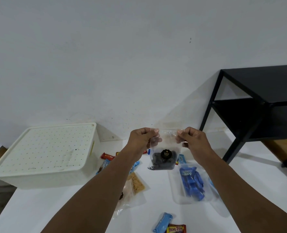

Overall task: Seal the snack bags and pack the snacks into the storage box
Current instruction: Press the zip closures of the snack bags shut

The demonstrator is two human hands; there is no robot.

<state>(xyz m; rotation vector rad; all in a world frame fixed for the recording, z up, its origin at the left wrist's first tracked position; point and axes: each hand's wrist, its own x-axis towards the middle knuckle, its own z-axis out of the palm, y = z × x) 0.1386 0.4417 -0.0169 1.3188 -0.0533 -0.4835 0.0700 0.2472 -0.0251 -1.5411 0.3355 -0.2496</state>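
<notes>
A plain white wall [105, 56] fills the far half of the scene, and a white tabletop [46, 207] runs from it to the near edge. At the far right a black metal shelf unit [260, 91] stands against the wall. On the left of the table sits the cream plastic storage box [43, 155], its perforated lid closed on top.

On the right of the table, nearer than the hands, a clear zip bag of blue-wrapped snacks [192, 184] lies flat. A clear zip bag of dark snacks with a round black label [164, 157] is held up over the middle of the table, hanging upright between both hands. A clear bag of tan snacks [137, 183] lies left of centre, partly hidden under the left forearm.

The left hand [142, 138] pinches the top left corner of the dark-snack bag, with the fingers curled. The right hand [193, 140] pinches the top right corner in the same way. Whether the bag's top strip is pressed closed cannot be told.

A red wrapped bar [107, 156] lies just right of the box. At the near edge a blue wrapped bar [163, 222] lies touching a red-and-yellow wrapped bar [176, 229].
</notes>
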